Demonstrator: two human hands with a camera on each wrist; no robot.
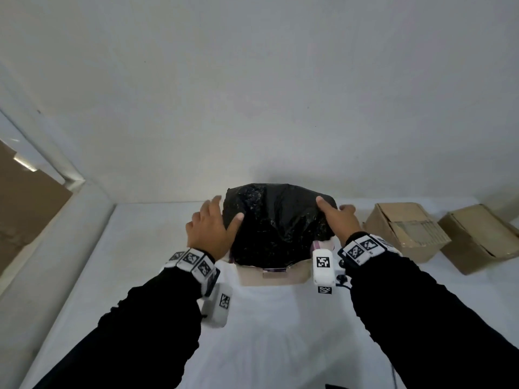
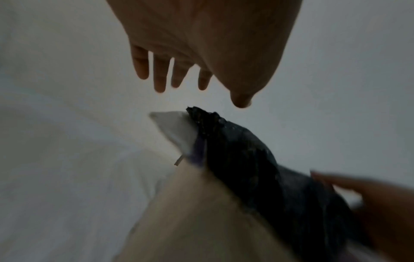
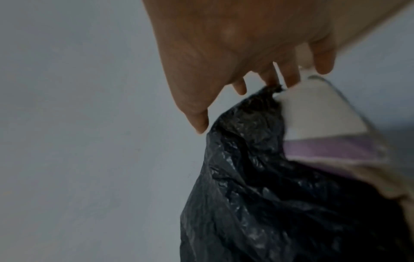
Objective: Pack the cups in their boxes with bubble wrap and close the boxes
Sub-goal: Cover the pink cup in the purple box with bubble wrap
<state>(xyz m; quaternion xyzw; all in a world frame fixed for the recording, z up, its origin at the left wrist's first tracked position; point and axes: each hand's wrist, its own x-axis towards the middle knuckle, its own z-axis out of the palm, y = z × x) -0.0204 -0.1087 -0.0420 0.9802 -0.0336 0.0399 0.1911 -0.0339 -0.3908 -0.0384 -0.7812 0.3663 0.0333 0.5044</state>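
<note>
A bundle of black bubble wrap [image 1: 278,223] bulges out of the top of an open box [image 1: 269,277] at the middle of the white table. No cup shows; the wrap hides the inside of the box. My left hand [image 1: 220,213] is at the bundle's left side, its thumb on the wrap and its fingers straight. In the left wrist view the left hand [image 2: 201,97] hovers spread above the wrap [image 2: 257,168] and a white flap [image 2: 177,127]. My right hand [image 1: 335,209] lies on the bundle's right shoulder. Its straight fingers [image 3: 289,78] reach the wrap [image 3: 268,195] and a white flap [image 3: 318,113].
Two brown cardboard boxes [image 1: 404,231] [image 1: 477,237] lie at the right of the table, close to the wall. A brown cardboard sheet [image 1: 25,206] stands beyond the table's left edge. White cloth [image 1: 269,332] covers the table in front of the open box.
</note>
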